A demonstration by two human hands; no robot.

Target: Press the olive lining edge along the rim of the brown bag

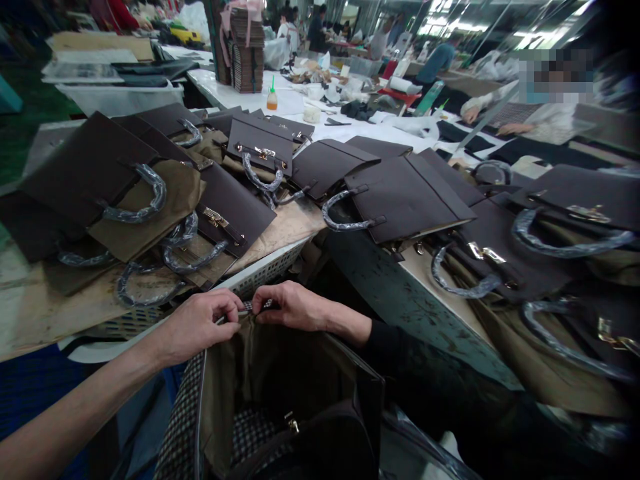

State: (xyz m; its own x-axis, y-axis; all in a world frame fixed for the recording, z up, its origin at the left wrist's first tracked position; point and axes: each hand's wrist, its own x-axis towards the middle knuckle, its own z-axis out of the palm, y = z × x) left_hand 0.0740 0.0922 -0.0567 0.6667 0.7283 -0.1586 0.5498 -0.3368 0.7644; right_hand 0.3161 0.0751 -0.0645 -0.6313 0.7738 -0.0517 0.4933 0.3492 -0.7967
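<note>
Head view, only feed I have. I see the open bag (310, 363) right in front of the wearer, low and central, mouth up, just this side of the white basket (265, 272). Can't tell what it rests on.

Left hand (207, 321): thumb and fingers pinched on the far edge of the bag's mouth. Right hand (290, 307): same, fingertips closed on that edge just beside the left, wrist coming in from the right. A short bit of checked cloth (249, 305) shows between the two. I read the close double pinch as fine control of one small spot; exactly what's between the fingertips is too small to call.

Mouth gapes toward the camera, so I get the brown lining (217, 400) and a gold clasp (291, 423) down low.

Around it: dark bags (407, 197) lie flat and overlapping left, ahead and right, probably to save room. Many wrapped handles (137, 200) aim at the wearer, handy for grabbing; I'd guess the clear film guards against scuffs. Cardboard (295, 223) sits under the left pile, likely as padding. A co-worker (530, 127) is well apart, far right.
</note>
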